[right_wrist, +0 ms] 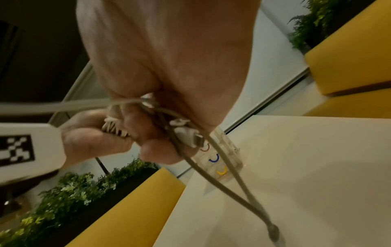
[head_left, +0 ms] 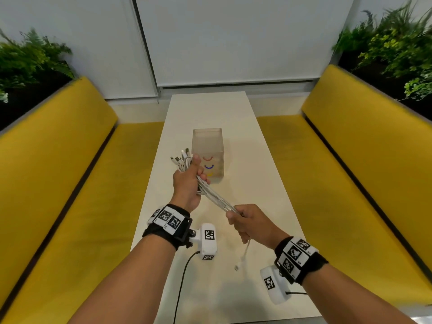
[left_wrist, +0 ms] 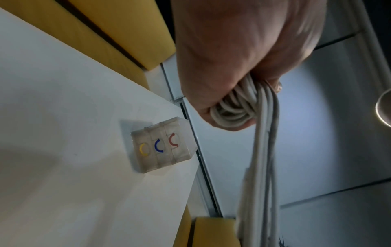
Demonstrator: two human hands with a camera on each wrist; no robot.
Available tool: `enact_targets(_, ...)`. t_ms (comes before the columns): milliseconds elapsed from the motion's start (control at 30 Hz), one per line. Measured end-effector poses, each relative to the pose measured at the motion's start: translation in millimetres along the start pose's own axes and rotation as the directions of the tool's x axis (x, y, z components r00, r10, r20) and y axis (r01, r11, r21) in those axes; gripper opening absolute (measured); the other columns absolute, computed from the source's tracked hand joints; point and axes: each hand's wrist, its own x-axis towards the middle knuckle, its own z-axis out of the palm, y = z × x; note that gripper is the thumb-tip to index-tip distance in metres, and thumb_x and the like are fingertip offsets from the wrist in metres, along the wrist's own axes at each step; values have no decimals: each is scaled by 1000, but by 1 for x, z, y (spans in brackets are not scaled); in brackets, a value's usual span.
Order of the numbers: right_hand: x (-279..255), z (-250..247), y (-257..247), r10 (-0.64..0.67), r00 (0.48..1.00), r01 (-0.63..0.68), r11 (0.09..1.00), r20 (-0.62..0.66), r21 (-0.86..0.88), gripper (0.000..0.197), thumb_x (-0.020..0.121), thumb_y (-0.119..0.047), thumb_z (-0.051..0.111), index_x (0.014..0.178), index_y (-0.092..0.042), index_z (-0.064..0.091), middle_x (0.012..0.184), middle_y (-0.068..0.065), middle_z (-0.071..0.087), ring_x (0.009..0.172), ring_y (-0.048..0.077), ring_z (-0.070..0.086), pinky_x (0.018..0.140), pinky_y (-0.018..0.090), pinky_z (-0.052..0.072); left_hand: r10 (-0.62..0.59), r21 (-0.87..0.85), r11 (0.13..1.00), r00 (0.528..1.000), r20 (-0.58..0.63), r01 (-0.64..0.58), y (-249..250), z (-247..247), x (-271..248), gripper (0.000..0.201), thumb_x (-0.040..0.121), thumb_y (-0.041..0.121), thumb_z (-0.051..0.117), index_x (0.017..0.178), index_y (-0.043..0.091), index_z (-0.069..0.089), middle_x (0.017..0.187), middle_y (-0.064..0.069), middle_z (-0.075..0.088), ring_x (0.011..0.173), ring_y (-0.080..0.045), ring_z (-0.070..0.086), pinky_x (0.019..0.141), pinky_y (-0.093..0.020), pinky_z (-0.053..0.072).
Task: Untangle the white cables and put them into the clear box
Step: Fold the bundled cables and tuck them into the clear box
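Left hand (head_left: 187, 183) fisted around white cables (head_left: 214, 195), plugs fanning beside clear box (head_left: 208, 146) on table (head_left: 257, 183). Right hand (head_left: 247, 222) clenched on bundle's near end, one strand dangling.

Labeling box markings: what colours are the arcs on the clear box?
Red, blue and yellow arcs on the clear box; the left wrist view shows them best.

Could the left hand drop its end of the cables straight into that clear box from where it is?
Probably yes. The left hand grips the white cables right beside the clear box, whose open top looks unobstructed. But the right hand holds the other end, so the bundle would not go in whole.
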Motion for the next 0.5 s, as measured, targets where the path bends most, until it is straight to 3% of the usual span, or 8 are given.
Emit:
enact_targets(200,3,-15,-12,51,994,-57,997,99,56,37,102,-41,53,77,-14,60,58,-2,35,46,12,29,43,23,26,-38,-89,995,999,-18,36,4,-12,2,29,85,45,72,91,17,65,54,7,39,43,-6,41,46,-22,40)
enact_targets(300,5,-22,-20,101,986,-107,994,135,38,41,103,-45,50,77,-14,56,60,0,29,45,13,27,42,23,25,-7,-55,998,1000,17,8,6,-12,-3,31,79,43,76,90,16,63,51,6,38,41,-7,38,43,-23,39)
enact_targets(367,5,-26,-27,115,985,-104,990,127,-91,41,104,-44,48,76,-14,54,57,-1,31,45,14,30,43,25,27,87,152,984,995,58,-95,10,-12,-7,25,81,35,79,80,15,65,49,1,42,40,-12,40,43,-26,38)
enact_targets(433,5,-32,-39,139,981,-95,954,136,-284,40,103,-42,49,73,-15,55,53,-3,36,44,13,31,44,25,27,138,445,873,977,165,-199,12,-12,-11,25,82,30,82,76,11,67,51,-5,49,40,-18,42,46,-28,36)
enact_targets(500,6,-36,-59,190,962,-83,890,198,-449,40,102,-41,52,70,-17,57,52,-6,39,44,12,30,43,25,27,84,611,751,954,288,-251,11,-7,-18,28,79,27,85,82,9,63,54,-3,51,43,-19,42,44,-27,36)
